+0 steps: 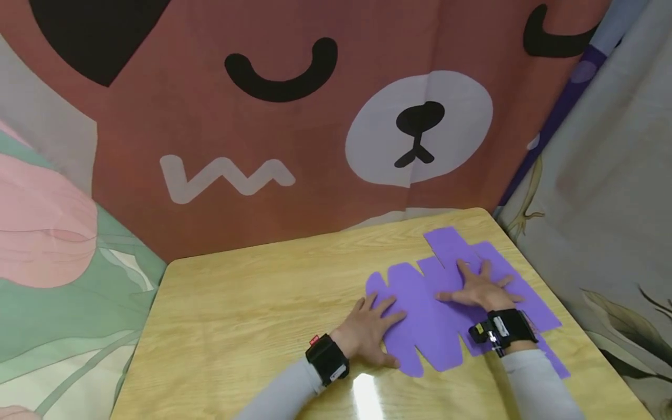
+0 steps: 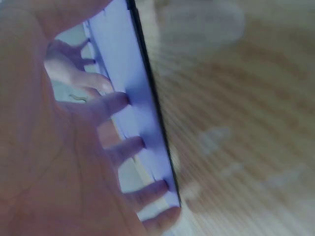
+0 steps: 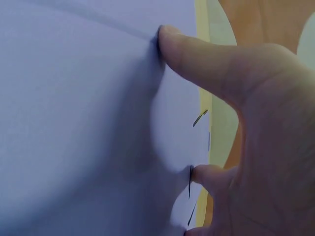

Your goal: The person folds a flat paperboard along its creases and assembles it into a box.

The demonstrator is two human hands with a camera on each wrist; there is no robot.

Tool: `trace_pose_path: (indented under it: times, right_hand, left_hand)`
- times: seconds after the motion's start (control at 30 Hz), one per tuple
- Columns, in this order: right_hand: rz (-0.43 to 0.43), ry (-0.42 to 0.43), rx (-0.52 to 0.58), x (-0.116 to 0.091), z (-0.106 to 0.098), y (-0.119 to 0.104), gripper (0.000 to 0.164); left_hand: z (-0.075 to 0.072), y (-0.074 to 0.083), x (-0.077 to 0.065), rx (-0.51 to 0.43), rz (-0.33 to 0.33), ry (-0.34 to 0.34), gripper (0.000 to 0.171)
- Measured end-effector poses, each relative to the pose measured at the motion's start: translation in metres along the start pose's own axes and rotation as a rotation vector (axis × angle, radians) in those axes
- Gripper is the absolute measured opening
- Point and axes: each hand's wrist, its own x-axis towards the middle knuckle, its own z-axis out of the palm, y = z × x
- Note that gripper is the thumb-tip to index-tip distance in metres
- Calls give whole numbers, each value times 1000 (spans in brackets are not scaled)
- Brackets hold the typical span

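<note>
A flat purple die-cut cardboard box blank (image 1: 427, 326) with notched flaps lies on the right half of the wooden table. My left hand (image 1: 364, 332) rests at its left end, fingers spread and touching the flap's edge area. Farther right, my right hand (image 1: 480, 289) rests on the wider panels with fingers splayed. In the left wrist view, straight fingertips touch the purple surface (image 2: 115, 44) near its dark edge. The right wrist view has the thumb (image 3: 182, 49) against the panel (image 3: 74, 98), with thin slits by another fingertip. Neither palm grips anything.
The wooden table (image 1: 236, 309) extends left of the blank. Behind it hangs a cloth with a brown bear face (image 1: 315, 140); a pale patterned curtain (image 1: 604, 233) hangs close along the right edge. Black camera bands (image 1: 328, 359) circle both wrists.
</note>
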Motion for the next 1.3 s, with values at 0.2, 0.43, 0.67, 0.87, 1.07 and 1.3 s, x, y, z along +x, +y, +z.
trace_pose_path:
  times: [0.2,0.43,0.67,0.87,1.07,1.3]
  right_hand:
    - [-104,24,-63,8,6,-19,119]
    - [-202,37,-124,14,9,-34,117]
    - [-250,42,-148,18,10,-46,116]
    - [-291,29,-175,21,14,-59,115]
    - [-323,22,-198,24,19,-67,116]
    - [-352,24,-209,24,22,-75,115]
  left_hand:
    - [1,7,-18,19,-76,-16,90]
    - [-1,15,-34,98,-105,-45,90]
    - [0,20,-44,155,-107,-18,90]
    - [-1,22,-53,138,-97,-17,92]
    - [-2,27,-60,97,-101,-30,95]
    - [0,28,-67,74,-120,-11,92]
